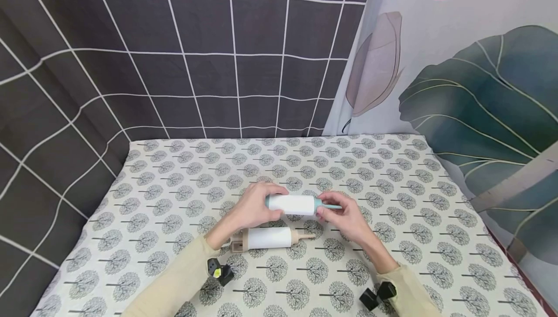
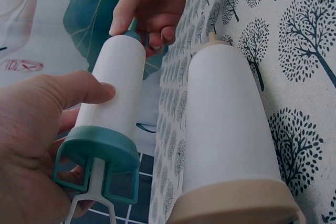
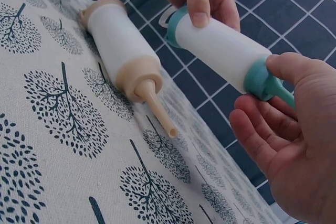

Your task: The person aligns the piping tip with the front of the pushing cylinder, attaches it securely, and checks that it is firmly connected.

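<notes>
A piping syringe with a white barrel and teal ends is held level between both hands. My left hand grips its barrel near the plunger end, thumb across the white side. At the other end my right hand pinches the teal nozzle collar between thumb and fingers. The left wrist view shows the teal finger loops and a pale plunger handle. A second piping syringe, white with beige ends, lies on the table nearer the body, its beige nozzle pointing right.
A cloth with printed trees covers the table. Behind it hangs a dark curtain with a white grid. On the right is a pale curtain with large leaf prints.
</notes>
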Tool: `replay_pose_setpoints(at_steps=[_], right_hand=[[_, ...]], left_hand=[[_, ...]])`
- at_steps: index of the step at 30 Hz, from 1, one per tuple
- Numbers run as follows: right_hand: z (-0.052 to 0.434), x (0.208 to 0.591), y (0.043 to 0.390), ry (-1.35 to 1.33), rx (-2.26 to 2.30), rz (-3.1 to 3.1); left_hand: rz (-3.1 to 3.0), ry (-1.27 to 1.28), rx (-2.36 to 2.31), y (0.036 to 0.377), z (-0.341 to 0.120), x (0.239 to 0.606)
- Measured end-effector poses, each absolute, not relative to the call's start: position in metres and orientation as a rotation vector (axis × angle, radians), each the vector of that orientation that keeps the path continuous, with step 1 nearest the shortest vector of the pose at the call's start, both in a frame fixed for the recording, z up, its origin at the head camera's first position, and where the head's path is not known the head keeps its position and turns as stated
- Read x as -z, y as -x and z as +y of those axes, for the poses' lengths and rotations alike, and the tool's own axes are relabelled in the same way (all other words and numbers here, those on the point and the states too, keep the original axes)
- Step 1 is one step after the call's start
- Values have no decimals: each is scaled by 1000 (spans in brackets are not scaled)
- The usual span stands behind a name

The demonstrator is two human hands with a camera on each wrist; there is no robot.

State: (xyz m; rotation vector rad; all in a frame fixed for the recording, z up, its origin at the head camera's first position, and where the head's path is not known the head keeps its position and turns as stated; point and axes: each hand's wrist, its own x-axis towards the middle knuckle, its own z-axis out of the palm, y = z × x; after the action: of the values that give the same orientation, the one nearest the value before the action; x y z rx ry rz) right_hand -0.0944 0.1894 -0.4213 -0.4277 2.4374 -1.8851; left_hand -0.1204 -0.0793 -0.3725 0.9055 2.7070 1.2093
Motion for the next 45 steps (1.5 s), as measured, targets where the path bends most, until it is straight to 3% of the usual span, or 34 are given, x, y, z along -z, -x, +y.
replay_pose_setpoints(at_steps=[17, 35, 45], right_hand=[[189, 425, 98, 827, 2038, 2366], [187, 422, 95, 508, 1958, 2423], [189, 424, 96, 502, 1956, 2430]], left_hand=[[2709, -913, -1214, 121, -81, 374], [2727, -888, -1204, 121, -80, 373], [2731, -874, -1191, 121, -79, 373]])
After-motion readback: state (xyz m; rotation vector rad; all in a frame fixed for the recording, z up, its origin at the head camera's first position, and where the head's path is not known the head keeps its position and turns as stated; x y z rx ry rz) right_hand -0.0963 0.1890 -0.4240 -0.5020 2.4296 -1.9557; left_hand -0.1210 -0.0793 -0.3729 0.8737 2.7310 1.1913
